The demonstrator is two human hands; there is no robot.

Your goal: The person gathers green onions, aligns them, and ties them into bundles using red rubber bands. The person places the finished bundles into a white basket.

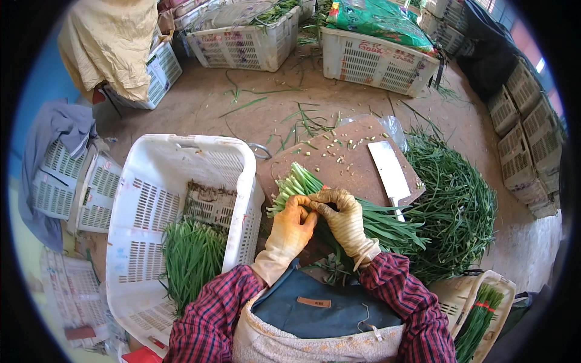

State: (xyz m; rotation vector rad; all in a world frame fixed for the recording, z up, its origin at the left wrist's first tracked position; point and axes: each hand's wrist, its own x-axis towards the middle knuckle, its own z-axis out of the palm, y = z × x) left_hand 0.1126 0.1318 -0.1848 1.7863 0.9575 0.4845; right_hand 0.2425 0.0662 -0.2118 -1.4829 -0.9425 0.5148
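A bunch of garlic chives point(367, 222) lies across the near part of a brown cutting board point(345, 149), its pale cut ends toward the upper left. My left hand point(290, 231), in a stained rubber glove, grips the bunch just below those ends. My right hand point(341, 215), gloved too, meets it there with thumb and forefinger pinched. A bit of red band point(325, 187) shows beside the right fingers; the rest is hidden. A cleaver point(389, 168) with a broad blade rests on the board's right side, its white handle partly under the leaves.
A white plastic crate point(150, 199) at left holds chives point(195, 258). Right of the board lies a big heap of loose chives point(449, 204). A tilted crate point(492, 313) at lower right holds a red-banded bunch point(481, 317). More crates point(376, 61) stand along the back.
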